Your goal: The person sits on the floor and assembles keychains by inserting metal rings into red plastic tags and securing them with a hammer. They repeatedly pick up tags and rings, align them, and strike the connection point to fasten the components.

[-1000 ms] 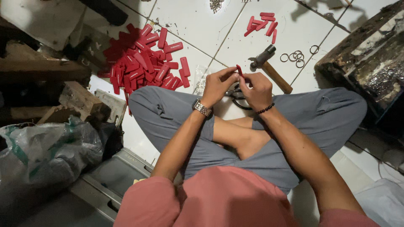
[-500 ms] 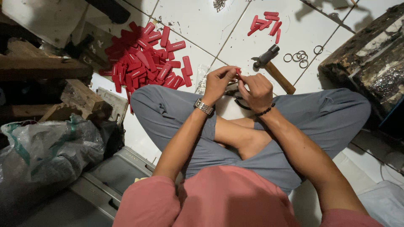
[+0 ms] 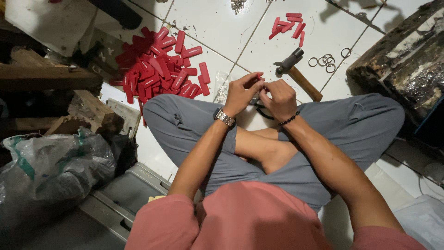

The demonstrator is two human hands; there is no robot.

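Two hands meet over the lap: left hand [image 3: 241, 94] and right hand [image 3: 279, 98] pinch a small red tag [image 3: 260, 75]; a slipping pinch could drop it among the metal rings [image 3: 326, 59].

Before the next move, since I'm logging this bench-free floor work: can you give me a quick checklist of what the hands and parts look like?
1. Both hands together on one small red piece: ok; left hand and right hand meet above the lap.
2. Grip on the piece: cannot tell, fingers hide it.
3. Hammer set down on the tiled floor, not held: ok.
4. Metal rings lying beyond the hammer: ok.
5. Big red pile on the left-hand side: ok.
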